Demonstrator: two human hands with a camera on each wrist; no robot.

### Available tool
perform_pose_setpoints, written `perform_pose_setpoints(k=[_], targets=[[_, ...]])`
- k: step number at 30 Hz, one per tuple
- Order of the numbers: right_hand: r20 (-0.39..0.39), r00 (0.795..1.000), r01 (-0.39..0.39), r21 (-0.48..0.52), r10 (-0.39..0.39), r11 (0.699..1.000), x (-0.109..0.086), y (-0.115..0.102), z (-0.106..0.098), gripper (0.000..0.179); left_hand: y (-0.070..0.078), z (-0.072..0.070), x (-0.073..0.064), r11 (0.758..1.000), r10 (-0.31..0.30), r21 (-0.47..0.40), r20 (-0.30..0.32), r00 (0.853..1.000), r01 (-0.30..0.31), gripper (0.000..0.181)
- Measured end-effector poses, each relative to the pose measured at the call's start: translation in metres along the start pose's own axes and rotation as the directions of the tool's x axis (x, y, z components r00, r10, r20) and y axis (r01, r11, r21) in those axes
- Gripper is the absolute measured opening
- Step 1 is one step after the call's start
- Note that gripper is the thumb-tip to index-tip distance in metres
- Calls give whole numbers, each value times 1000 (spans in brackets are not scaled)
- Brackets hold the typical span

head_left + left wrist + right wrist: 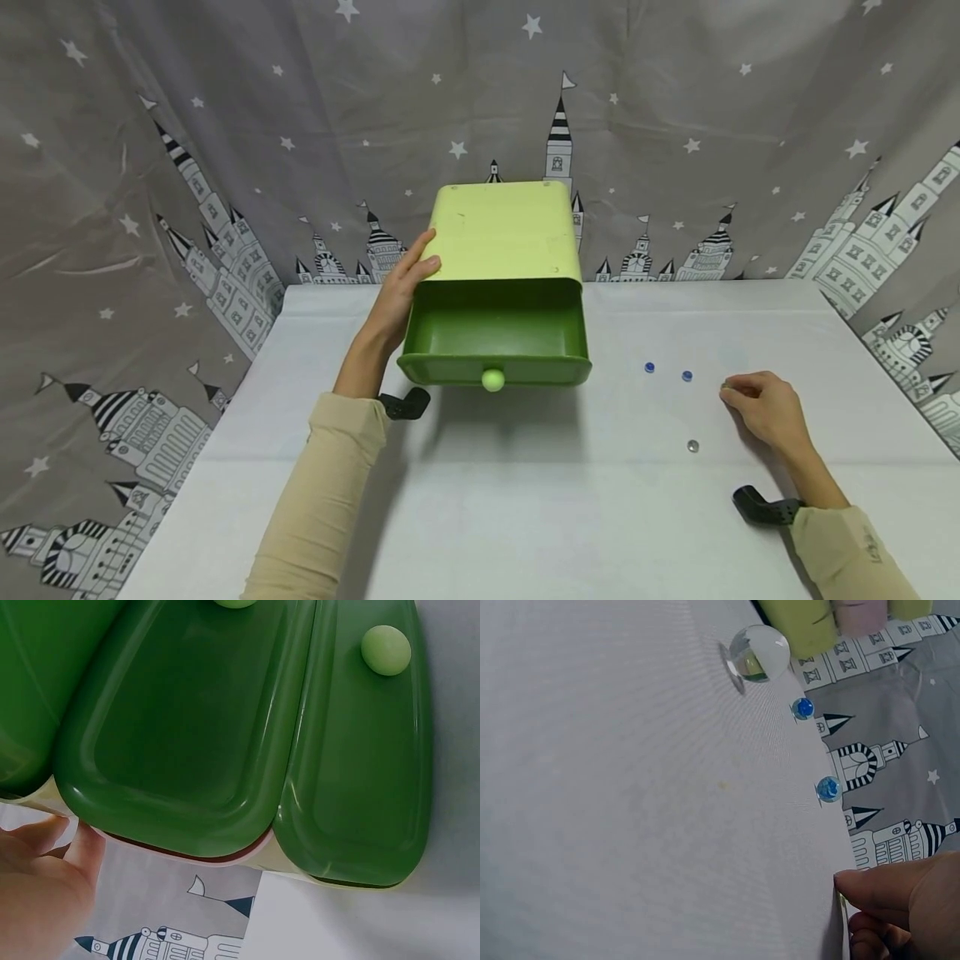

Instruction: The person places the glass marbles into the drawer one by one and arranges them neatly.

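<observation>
- Green drawer (498, 333) is jutting from the pale-yellow cabinet (504, 233), its long axis running three to nine o'clock.
- Right hand (768, 408) is pinching a small greenish piece (843, 901) between thumb and fingers, mostly hidden; cannot tell if it is touching the tabletop (525, 517).
- From those fingertips, drawer is lying toward nine o'clock, well apart; two blue marbles (649, 367) are sitting between, clear ball (693, 446) toward seven.
- Left hand (393, 304), nearer the drawer, is pressing the cabinet's nine-o'clock side, fingers fairly straight.

The 2 sleeves (318, 500) are beige, wrist cameras (406, 405) black.
</observation>
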State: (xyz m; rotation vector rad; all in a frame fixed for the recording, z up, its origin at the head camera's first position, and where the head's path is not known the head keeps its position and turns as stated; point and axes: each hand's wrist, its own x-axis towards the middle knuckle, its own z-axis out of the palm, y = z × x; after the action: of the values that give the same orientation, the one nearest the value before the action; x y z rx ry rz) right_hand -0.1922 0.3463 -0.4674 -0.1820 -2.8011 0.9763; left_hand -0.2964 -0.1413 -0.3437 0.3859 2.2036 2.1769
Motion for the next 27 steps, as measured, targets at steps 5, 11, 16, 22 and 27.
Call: perform_pose_setpoints(k=[5, 11, 16, 22, 27], targets=[[-9, 1000, 4, 1, -4, 1000, 0, 0, 0, 29, 0, 0, 1, 1000, 10, -16, 4, 1000, -10, 63], [-14, 1000, -3, 3, 3, 1000, -1, 0, 1, 29, 0, 1, 0, 1000, 3, -13, -1, 1000, -3, 62], [-15, 1000, -16, 3, 16, 1000, -2, 1, 2, 29, 0, 1, -1, 1000, 5, -19, 7, 1000, -5, 63], [-29, 1000, -10, 15, 10, 1000, -2, 1, 1, 30, 0, 2, -1, 1000, 4, -18, 3, 1000, -4, 62], [-37, 999, -11, 23, 12, 1000, -2, 0, 2, 30, 0, 1, -1, 1000, 10, -14, -1, 1000, -10, 61]])
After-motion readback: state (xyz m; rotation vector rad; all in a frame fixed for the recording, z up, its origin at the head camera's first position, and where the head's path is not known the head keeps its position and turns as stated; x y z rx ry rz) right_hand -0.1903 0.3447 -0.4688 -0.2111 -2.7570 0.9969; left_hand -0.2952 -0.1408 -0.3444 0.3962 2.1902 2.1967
